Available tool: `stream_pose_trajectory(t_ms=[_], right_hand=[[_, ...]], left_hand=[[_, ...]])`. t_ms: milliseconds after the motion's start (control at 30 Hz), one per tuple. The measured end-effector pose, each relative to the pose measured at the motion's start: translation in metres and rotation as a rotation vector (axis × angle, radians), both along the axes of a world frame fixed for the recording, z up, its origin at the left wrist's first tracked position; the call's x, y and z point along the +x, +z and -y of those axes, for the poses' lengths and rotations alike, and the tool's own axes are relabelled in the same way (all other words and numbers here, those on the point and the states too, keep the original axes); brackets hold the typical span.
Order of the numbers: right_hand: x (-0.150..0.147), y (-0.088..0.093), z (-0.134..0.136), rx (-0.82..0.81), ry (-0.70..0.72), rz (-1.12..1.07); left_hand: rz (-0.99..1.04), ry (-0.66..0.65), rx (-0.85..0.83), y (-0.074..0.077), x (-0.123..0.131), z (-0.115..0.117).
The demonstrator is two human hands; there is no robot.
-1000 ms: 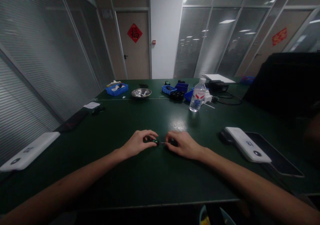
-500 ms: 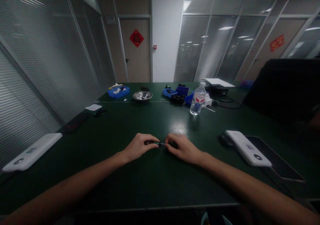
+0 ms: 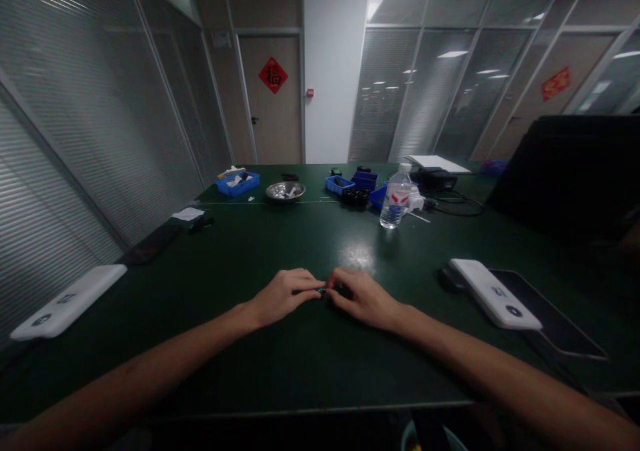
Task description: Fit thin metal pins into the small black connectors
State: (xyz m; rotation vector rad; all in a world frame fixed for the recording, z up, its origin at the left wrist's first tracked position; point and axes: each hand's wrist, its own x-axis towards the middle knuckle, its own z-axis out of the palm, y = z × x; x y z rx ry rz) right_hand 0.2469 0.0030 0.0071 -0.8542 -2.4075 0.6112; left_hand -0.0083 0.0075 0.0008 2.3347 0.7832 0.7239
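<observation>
Just below the middle of the view, my left hand [image 3: 280,295] pinches a small dark piece with green on it [image 3: 321,292] between thumb and fingers. Most of the piece is covered by the fingers, so its kind cannot be made out. My right hand [image 3: 364,296] has its fingertips closed at the right end of the piece, right beside the left fingertips. What the right fingers hold, if anything, is hidden. Both hands rest low over the dark green table [image 3: 310,364].
A water bottle [image 3: 396,197], a metal bowl [image 3: 285,193] and blue trays [image 3: 237,184] stand farther back. White power banks lie left [image 3: 70,302] and right [image 3: 495,294], the right one beside a phone-like dark slab [image 3: 547,314]. A black monitor-like shape [image 3: 575,177] looms right.
My left fingers have stretched forward along the piece and now nearly meet the right fingertips. The thin shiny bit seen between the hands is now hidden. My right hand has barely moved.
</observation>
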Motion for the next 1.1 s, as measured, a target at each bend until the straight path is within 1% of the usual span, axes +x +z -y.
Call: stream_pose_trajectory(t_ms=[267, 400, 567, 633, 733, 833, 933, 1033, 1100], right_hand=[[-0.003, -0.002, 0.003, -0.044, -0.025, -0.085], [-0.002, -0.005, 0.001, 0.006, 0.021, -0.071], [-0.001, -0.004, 0.000, 0.095, 0.062, 0.018], [0.000, -0.004, -0.002, 0.130, 0.049, 0.048], [0.004, -0.004, -0.007, 0.176, 0.004, 0.105], [0.009, -0.005, -0.013, 0.213, -0.036, 0.194], [0.012, -0.006, -0.016, 0.263, -0.057, 0.302], [0.013, -0.006, -0.017, 0.312, -0.046, 0.391], [0.012, -0.006, -0.017, 0.330, -0.046, 0.423]], left_hand=[[0.061, 0.027, -0.080, 0.001, 0.003, 0.001], [0.061, 0.038, -0.112, 0.001, 0.004, 0.000], [0.020, 0.033, -0.131, 0.001, 0.003, -0.001], [0.002, 0.063, -0.123, -0.002, 0.002, -0.002], [-0.014, 0.145, -0.122, -0.007, 0.001, -0.005], [-0.016, 0.170, -0.139, -0.009, 0.001, -0.006], [-0.028, 0.172, -0.129, -0.008, 0.002, -0.006], [-0.052, 0.188, -0.096, -0.005, 0.000, -0.006], [-0.076, 0.164, -0.087, -0.003, -0.004, -0.007]])
